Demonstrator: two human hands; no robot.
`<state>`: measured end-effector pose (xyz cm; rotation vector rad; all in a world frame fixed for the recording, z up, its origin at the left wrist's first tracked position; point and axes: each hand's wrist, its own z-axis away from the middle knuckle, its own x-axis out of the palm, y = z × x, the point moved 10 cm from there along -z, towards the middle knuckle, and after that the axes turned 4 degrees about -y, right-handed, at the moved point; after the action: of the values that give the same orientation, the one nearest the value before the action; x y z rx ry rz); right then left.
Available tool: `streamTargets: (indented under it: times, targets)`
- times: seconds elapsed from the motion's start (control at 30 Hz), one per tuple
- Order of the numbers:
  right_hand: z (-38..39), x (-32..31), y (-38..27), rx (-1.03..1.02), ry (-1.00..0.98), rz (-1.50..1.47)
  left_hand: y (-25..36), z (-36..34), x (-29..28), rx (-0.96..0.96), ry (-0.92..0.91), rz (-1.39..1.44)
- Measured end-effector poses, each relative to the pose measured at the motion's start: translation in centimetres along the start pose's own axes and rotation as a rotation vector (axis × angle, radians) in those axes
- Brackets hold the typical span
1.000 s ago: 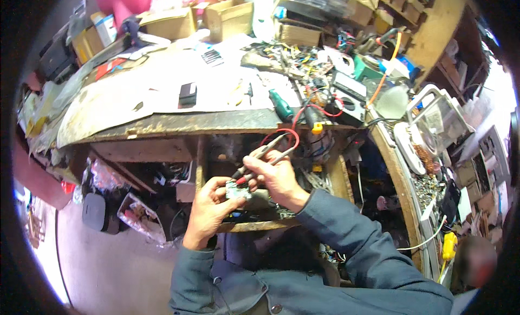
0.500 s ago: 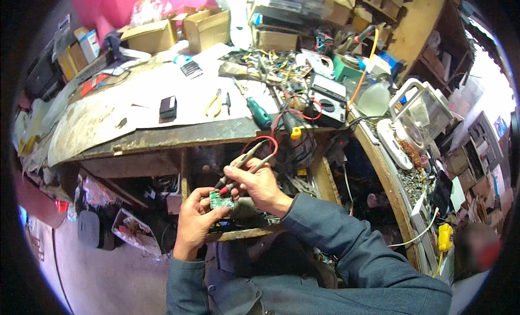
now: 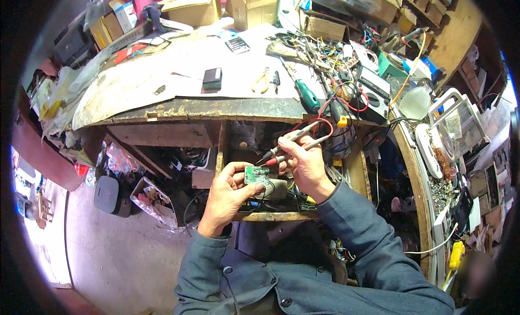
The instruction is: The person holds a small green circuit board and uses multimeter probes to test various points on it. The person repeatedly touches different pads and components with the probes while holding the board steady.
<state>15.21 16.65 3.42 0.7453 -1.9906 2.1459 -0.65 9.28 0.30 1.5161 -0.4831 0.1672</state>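
A small green circuit board [image 3: 256, 175] is pinched between the thumb and fingers of my left hand [image 3: 226, 196], below the bench's front edge. My right hand [image 3: 304, 162] grips two multimeter probes side by side, much like chopsticks. The black-tipped probe [image 3: 298, 135] and the red-tipped probe [image 3: 317, 143] slant down to the left. Their points are a little above the board and look apart from it. A red lead curves from the probes up toward the multimeter [image 3: 374, 87] at the bench's right.
On the bench lie a green-handled screwdriver [image 3: 307, 94], yellow-handled pliers [image 3: 261, 81] and a black box-shaped part [image 3: 212, 78]. Tangled wires and electronic scraps [image 3: 319, 52] heap up behind. An open drawer [image 3: 276, 216] with wires is beneath my hands. A side bench [image 3: 414, 201] stands right.
My right hand has drawn the probes up and away from the board, where their tips had been close against it. The board now shows more of its face. The whole view has shifted leftward.
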Motion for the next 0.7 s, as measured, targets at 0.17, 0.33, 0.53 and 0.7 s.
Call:
streamTargets:
  times: [0.17,0.33,0.53,0.7]
  targets:
    - [-0.03,-0.18,0.05,-0.006,0.012,0.033,-0.05,-0.04,0.00,-0.001,0.000,-0.004]
    - [-0.14,-0.26,0.16,-0.003,-0.014,0.061,-0.20,-0.10,-0.11,0.006,0.000,-0.005]
    - [0.10,0.05,-0.06,0.008,0.000,0.050,-0.13,0.00,-0.19,0.002,0.006,-0.013]
    - [-0.01,-0.23,-0.20,-0.010,0.004,0.048,-0.12,-0.06,-0.24,0.002,0.005,-0.029]
